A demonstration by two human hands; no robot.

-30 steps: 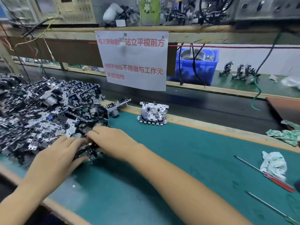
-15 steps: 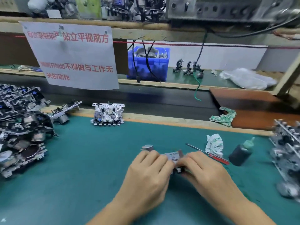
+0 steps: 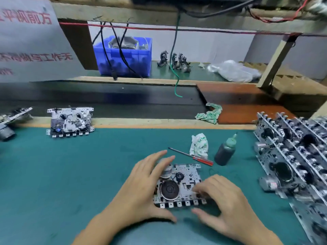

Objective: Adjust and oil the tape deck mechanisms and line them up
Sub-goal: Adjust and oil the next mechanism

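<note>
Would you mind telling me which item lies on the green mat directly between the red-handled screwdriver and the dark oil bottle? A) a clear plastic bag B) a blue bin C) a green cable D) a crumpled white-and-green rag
D: the crumpled rag sits on the mat just behind the red-handled screwdriver and left of the oil bottle, while the blue bin, plastic bag and cable are all farther back.

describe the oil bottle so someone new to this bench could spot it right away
Start at the teal mat and find the tape deck mechanism between the two hands. Just beyond its far right corner lies a red-handled screwdriver, and right of that stands the oil bottle. It is the only dark, upright container there, with a green nozzle cap.
</note>
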